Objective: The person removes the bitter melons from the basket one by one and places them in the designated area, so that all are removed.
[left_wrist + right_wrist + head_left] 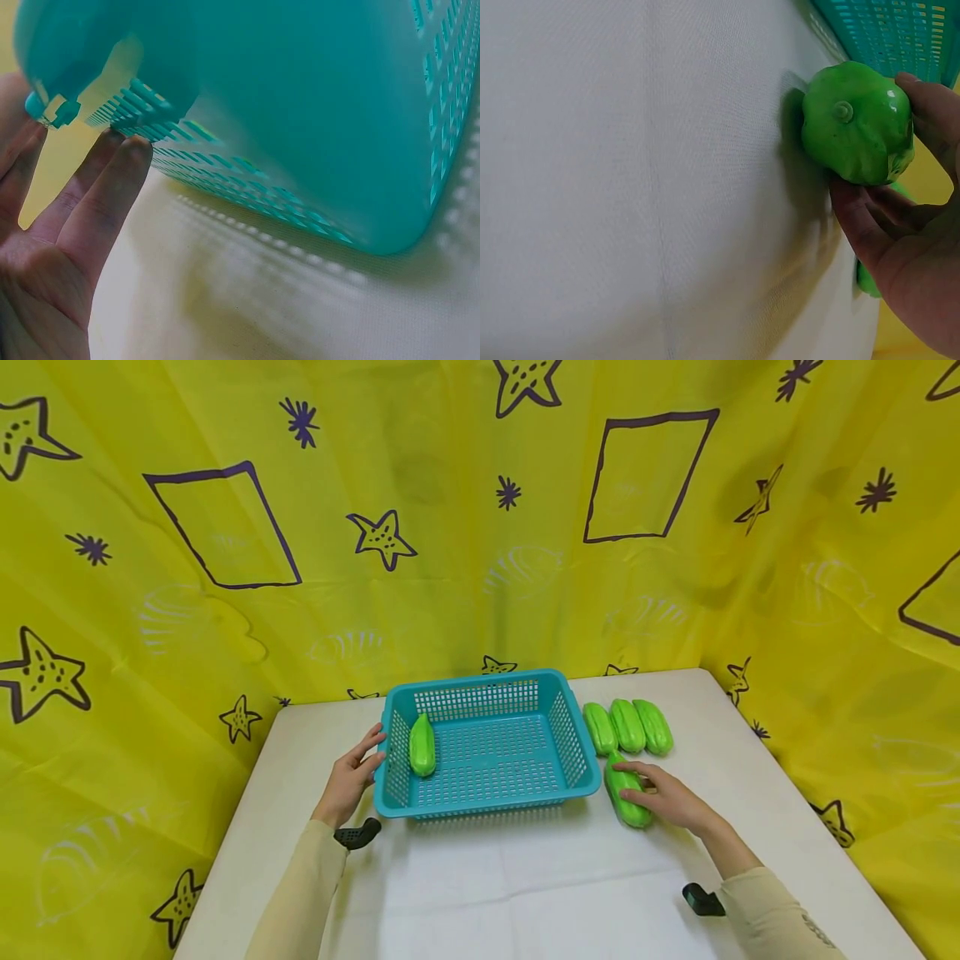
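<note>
My right hand [663, 795] grips a long green ridged vegetable, like a cucumber [626, 793], on the table to the right of the basket. In the right wrist view, thumb and fingers stand on opposite sides of this cucumber [855, 124], its blunt end with a small nub facing the camera. My left hand [351, 781] touches the left side of a teal plastic basket [487, 808], its fingers fairly straight. Fingertips meet the basket wall [300, 120] in the left wrist view. Inside the basket, at its left, lies another green cucumber [422, 747].
Three more green cucumbers [628, 727] lie side by side behind my right hand, close to the basket's right wall. A white cloth covers the table [480, 885]. Yellow patterned curtains [450, 610] hang behind it and at both sides.
</note>
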Available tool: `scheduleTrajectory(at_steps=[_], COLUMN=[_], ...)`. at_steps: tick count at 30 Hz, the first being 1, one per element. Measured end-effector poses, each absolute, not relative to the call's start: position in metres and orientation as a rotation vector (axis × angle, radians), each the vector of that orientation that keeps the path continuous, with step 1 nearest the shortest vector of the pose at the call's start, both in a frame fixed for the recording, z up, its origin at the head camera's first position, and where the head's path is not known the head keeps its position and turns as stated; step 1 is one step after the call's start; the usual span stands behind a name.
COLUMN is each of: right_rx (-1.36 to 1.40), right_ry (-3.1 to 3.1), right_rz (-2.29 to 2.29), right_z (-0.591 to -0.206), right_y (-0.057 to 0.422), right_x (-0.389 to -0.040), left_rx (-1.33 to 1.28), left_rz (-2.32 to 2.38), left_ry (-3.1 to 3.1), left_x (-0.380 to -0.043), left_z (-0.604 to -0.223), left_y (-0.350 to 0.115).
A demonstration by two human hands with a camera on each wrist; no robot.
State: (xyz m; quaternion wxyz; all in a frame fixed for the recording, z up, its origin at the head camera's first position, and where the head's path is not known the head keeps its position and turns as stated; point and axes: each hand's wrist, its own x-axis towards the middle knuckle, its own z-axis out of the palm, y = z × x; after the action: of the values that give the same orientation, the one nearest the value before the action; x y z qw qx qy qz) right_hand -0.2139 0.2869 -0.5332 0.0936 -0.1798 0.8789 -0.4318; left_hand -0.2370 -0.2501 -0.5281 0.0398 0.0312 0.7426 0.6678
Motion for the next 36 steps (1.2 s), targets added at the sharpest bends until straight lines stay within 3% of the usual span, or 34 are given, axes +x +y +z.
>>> scheduleTrajectory(at_steps=[20, 36], right_rx=[-0.579, -0.289], right_ry=[2.649, 2.654], right_rz=[-1.272, -1.361], right_z=[-0.535, -0.498], right_y=[0.286, 0.295], right_x=[-0.215, -0.23], left_rx=[0.096, 0.105], left_rz=[2.053, 2.059], left_ry=[2.275, 2.259], left_x=[-0.238, -0.237], left_z=[-0.53, -0.528], left_y=[-0.251, -0.25])
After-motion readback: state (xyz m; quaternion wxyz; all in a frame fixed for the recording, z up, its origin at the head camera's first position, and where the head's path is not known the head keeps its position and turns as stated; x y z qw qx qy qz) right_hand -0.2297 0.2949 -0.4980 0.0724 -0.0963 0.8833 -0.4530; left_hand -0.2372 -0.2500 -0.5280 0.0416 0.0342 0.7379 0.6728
